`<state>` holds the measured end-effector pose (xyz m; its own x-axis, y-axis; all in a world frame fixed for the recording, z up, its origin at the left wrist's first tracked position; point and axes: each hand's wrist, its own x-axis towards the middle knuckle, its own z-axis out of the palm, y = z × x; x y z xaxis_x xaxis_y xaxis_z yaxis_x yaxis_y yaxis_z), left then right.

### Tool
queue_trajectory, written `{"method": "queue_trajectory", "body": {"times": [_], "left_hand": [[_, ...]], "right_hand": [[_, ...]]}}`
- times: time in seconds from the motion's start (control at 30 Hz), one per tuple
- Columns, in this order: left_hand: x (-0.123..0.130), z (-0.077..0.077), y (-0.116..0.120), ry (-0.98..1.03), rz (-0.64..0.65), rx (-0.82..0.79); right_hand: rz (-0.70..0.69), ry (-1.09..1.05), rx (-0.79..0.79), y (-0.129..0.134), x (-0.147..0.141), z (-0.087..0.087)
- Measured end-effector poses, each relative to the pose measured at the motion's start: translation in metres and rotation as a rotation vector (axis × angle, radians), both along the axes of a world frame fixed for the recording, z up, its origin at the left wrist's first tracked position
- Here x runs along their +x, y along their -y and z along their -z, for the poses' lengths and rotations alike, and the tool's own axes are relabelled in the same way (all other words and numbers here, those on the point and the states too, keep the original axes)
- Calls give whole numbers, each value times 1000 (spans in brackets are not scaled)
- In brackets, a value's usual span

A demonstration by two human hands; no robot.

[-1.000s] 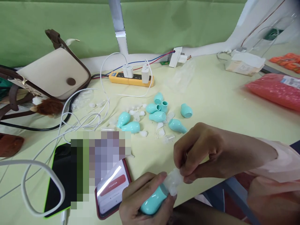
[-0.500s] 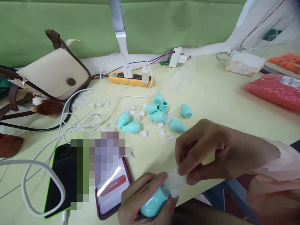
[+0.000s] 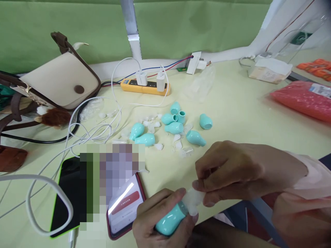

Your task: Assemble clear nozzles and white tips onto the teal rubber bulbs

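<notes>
Over the tabletop's (image 3: 245, 113) near edge, a turquoise bulb-shaped piece (image 3: 169, 222) gripped in the left hand (image 3: 148, 220).
The right hand (image 3: 229, 170) pinches translucent material (image 3: 193, 199) at its end, apparently working it; the next move seems to need a steady left grip.

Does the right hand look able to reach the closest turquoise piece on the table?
Probably yes: that turquoise piece lies just beyond the right hand, with nothing visible between them. But this hand pinches a whitish piece, likely needing release first.
</notes>
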<state>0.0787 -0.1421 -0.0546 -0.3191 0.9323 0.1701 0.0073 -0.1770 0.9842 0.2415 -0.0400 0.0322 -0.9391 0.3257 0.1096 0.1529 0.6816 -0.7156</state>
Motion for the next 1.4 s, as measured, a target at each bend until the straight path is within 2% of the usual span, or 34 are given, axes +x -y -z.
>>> {"method": "queue_trajectory", "body": {"times": [0.1,0.27,0.47,0.57,0.67,0.8,0.87,1.0,1.17,1.23,1.4], "left_hand": [[-1,0,0,-43,40,23],[-2,1,0,-128,-40,51],[-6,3,3,-114,-40,15],[-6,1,4,-86,-61,-5],[-4,-3,4,-3,-84,-46],[1,-7,5,156,-142,-144],[3,-8,7,211,-161,-184],[4,-9,9,318,-49,-293],[5,-13,11,465,57,-497],[6,-15,10,576,73,-553],[9,-21,2,769,23,-616]], "right_hand": [[-27,34,-14,1,0,0],[-1,-2,-54,-1,-5,4],[19,-152,-260,-2,-11,6],[51,-171,-310,-1,-13,7],[100,-196,-337,2,-17,11],[203,-351,-274,7,-21,15],[205,-396,-287,8,-21,14],[166,-304,-378,4,-18,12],[332,-338,-397,-1,-17,16],[353,-293,-453,-2,-17,20],[431,-195,-748,-3,-20,31]]}}
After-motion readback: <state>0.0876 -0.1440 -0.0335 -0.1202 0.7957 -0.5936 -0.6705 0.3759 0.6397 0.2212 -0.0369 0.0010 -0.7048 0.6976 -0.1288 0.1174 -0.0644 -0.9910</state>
